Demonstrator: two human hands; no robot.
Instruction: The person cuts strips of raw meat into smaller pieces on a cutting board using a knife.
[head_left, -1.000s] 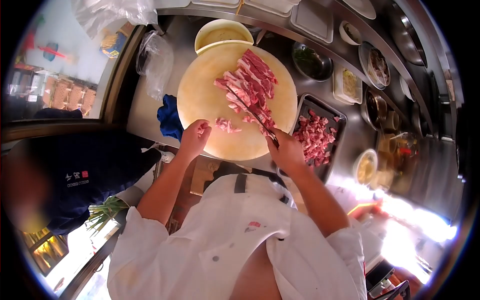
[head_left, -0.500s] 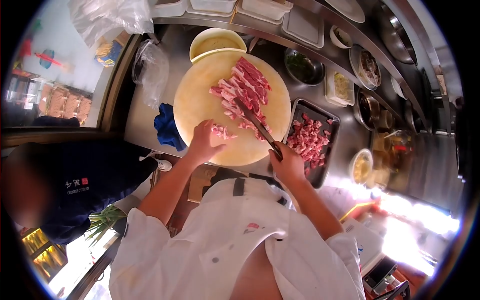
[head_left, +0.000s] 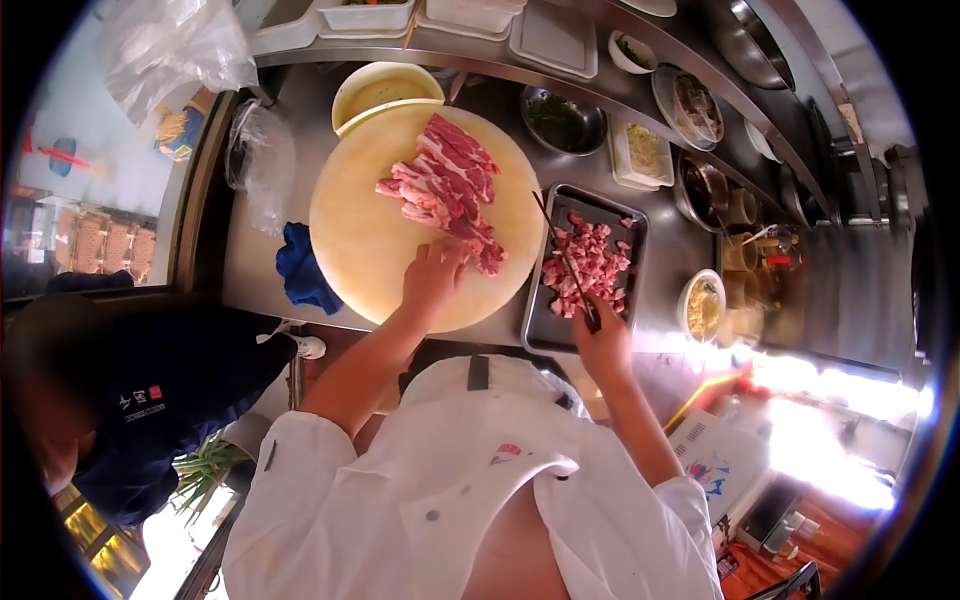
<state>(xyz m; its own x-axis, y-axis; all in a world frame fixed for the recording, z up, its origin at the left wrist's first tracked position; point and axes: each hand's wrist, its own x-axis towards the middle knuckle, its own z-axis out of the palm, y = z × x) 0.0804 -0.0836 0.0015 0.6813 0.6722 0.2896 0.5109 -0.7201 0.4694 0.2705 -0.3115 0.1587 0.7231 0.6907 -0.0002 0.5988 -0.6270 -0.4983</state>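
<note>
A round cutting board (head_left: 375, 270) carries strips of raw meat (head_left: 445, 185), red with pale fat. My left hand (head_left: 436, 275) is at the near end of these strips, its fingers curled together against the meat and their tips partly hidden. My right hand (head_left: 604, 338) grips the handle of a knife (head_left: 566, 255), seen almost edge-on. The blade slants over a dark metal tray (head_left: 537, 318) to the right of the board. Inside that tray lies a heap of small cut meat pieces (head_left: 590, 262).
A cream bowl (head_left: 385, 80) stands behind the board, a blue cloth (head_left: 305, 268) at its left. Beyond the tray are a metal bowl of greens (head_left: 560, 120), a white container (head_left: 640, 155) and a white bowl (head_left: 703, 308). A person in dark clothing (head_left: 190, 380) is at the left.
The knife has moved right, from over the meat on the board to over the tray. My left hand has come to the strips; the loose pieces beside it no longer show there.
</note>
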